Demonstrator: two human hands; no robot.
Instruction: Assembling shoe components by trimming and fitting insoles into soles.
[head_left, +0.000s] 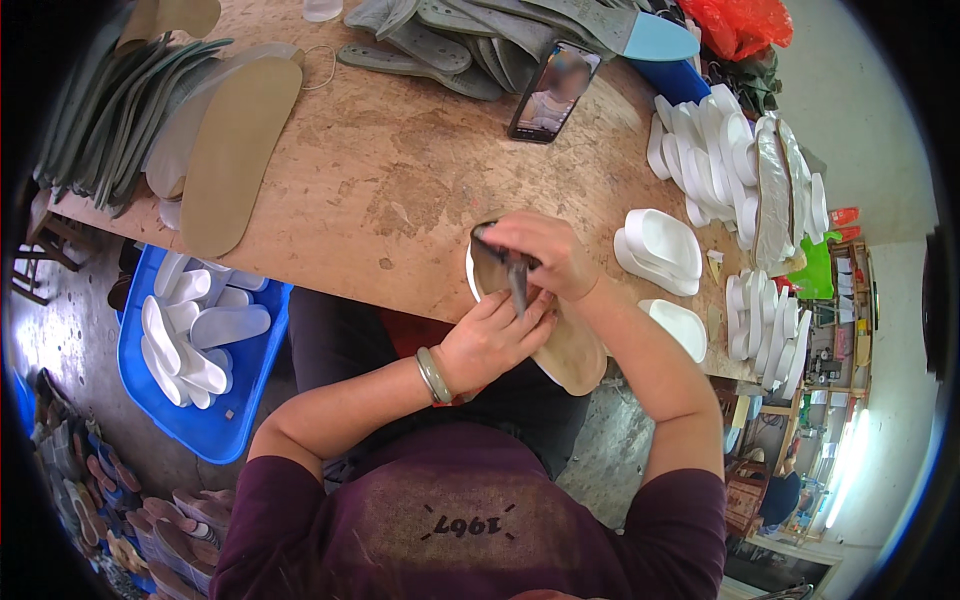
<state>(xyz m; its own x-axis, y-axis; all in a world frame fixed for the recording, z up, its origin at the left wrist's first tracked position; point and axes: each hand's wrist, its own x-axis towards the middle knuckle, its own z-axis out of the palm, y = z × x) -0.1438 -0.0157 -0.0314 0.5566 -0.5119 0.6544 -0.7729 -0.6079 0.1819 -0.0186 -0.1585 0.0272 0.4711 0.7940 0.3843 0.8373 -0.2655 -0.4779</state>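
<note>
Purple T-shirt (450, 500) lay nearest, while at five o'clock on the worktop (350, 230) the left grip (490, 345) pinched a dark grey piece (518, 285) over a tan-topped sole (575, 355), best kept steady, the blurred right grip's (545, 250) closure unclear.

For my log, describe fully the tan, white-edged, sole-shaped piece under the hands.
The tan, white-edged, sole-shaped piece looks long and smooth, rounded at its near end, with white rim showing along its left edge. It slants across the edge of the worn brown wooden table, its near end projecting past it. The left hand and right hand hide its middle, with a dark, blurred tool; exact contact and material are unclear.
</note>
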